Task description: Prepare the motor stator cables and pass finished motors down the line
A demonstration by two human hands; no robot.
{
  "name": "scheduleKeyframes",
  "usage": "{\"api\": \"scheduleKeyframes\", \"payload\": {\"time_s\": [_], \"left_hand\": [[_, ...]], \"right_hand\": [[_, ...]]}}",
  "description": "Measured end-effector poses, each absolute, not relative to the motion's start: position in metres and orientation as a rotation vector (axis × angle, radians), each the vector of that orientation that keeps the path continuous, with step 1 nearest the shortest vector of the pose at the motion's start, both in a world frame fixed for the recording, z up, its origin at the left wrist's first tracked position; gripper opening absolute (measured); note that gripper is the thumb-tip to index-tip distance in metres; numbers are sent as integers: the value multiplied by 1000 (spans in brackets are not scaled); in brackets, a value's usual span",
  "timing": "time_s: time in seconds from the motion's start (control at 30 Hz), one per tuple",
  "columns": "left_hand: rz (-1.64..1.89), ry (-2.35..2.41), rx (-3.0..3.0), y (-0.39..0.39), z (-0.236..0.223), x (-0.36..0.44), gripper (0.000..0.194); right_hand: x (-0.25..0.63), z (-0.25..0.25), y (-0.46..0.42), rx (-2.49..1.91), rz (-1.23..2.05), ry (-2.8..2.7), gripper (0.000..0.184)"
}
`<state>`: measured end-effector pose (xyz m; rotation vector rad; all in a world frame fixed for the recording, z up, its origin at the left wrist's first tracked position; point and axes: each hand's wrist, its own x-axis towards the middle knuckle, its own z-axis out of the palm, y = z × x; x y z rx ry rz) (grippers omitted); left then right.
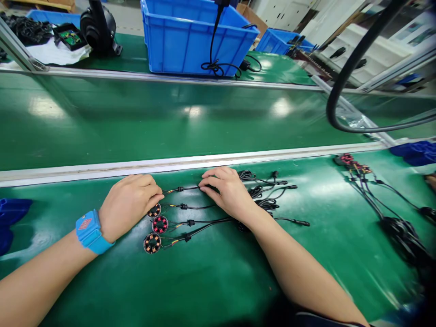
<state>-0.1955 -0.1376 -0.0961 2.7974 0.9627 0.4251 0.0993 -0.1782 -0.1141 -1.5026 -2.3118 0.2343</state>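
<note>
My left hand [131, 202], with a blue band [91, 230] on its wrist, is closed at the left end of the uppermost cable. Its fingers cover the motor stator there, and coloured leads come out from the fingertips. My right hand [226, 193] pinches the same black cable [189, 188] further right. Below the left fingers lie a partly covered copper-wound stator [154, 210], a red-wound stator [160, 224] and another copper-wound stator [152, 243]. Their cables run right in rows, passing beneath my right hand to coiled bundles [267, 203].
More stators [354, 163] with coiled cables [402, 231] lie at the right. A white rail [190, 161] borders the green bench. Behind stands a large blue crate [197, 43]. A thick black cable [344, 77] hangs at upper right. Blue objects [13, 213] sit at the left edge.
</note>
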Motion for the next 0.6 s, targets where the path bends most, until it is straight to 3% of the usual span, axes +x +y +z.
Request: {"api": "scheduleKeyframes", "payload": {"time_s": [0.27,0.6], "left_hand": [[454,987,2789,-137,-97,-197,30],[424,990,2644,-136,-88,-200,23]], "right_hand": [[100,-113,-179,-1504,265,-2298,9],[100,-111,-180,-1508,267,-2301,9]]}}
